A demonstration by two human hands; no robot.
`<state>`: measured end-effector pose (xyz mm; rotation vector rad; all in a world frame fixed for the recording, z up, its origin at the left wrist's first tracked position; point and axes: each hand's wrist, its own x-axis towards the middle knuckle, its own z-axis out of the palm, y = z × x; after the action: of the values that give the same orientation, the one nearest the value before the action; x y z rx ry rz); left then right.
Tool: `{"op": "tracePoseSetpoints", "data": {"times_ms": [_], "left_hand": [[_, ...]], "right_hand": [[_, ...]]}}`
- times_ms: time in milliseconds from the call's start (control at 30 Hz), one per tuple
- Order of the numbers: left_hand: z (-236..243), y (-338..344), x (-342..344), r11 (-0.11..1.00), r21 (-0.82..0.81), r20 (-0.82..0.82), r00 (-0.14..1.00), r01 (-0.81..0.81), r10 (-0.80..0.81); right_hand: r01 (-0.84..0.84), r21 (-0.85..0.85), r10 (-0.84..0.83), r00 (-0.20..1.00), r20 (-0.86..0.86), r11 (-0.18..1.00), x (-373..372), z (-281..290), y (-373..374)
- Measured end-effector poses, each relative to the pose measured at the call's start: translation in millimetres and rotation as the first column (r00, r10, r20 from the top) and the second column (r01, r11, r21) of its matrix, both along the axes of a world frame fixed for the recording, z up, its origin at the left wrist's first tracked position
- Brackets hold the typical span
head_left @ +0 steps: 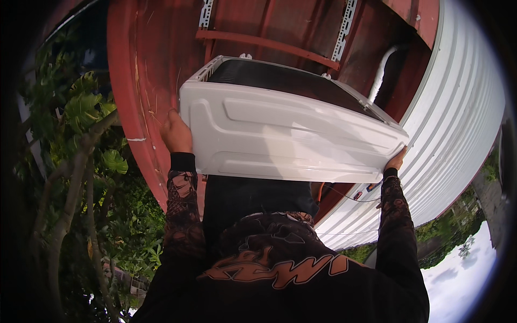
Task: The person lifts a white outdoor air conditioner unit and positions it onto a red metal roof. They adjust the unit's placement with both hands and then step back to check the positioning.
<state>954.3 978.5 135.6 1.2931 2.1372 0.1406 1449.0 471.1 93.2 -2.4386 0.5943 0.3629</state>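
Between my hands is a white outdoor air conditioner unit (291,134), its ribbed panel facing up toward me and its dark grille side (285,81) turned to the far side. The unit leans slightly, its right end lower than its left. My left hand (176,133) grips its left end, with the fingers mostly hidden behind the edge. At the lower right corner my right hand (396,160) is closed around the casing. Small white feet (245,56) show along the unit's far edge. What bears the underside is hidden.
Beyond the unit, a red metal bar (264,46) crosses between two slotted metal rails (343,29). A white pipe (381,72) bends down on the right. White corrugated roofing (458,107) spreads rightward, with small hand tools (371,187) and a thin cable on it. Leafy branches (81,113) stand left.
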Motion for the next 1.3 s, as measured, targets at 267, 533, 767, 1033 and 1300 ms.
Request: {"op": "tracePoseSetpoints", "data": {"times_ms": [267, 533, 767, 1033, 1300], "left_hand": [[-7, 5, -4, 0.997, 0.058, -0.004, 0.998, 0.056, -0.056], [-11, 2, -12, 0.991, 0.059, -0.007, 0.993, 0.117, -0.117], [-7, -2, -7, 0.996, 0.081, 0.101, 0.994, 0.040, -0.048], [-2, -6, -2, 0.993, 0.102, 0.030, 0.998, 0.052, -0.055], [-2, -5, -1, 0.991, 0.128, 0.063, 0.997, 0.026, -0.035]], "right_hand": [[-0.032, 0.019, 0.032, 0.999, -0.004, 0.999, -7, 7, 10], [-0.048, 0.015, 0.048, 0.999, -0.003, 0.999, -5, 4, 9], [-0.051, 0.027, 0.052, 0.999, -0.015, 0.998, -3, 3, 5], [-0.039, 0.028, 0.040, 0.998, -0.046, 0.999, 8, -6, -10], [-0.018, 0.130, 0.021, 0.999, -0.027, 0.991, -2, 2, 5]]}}
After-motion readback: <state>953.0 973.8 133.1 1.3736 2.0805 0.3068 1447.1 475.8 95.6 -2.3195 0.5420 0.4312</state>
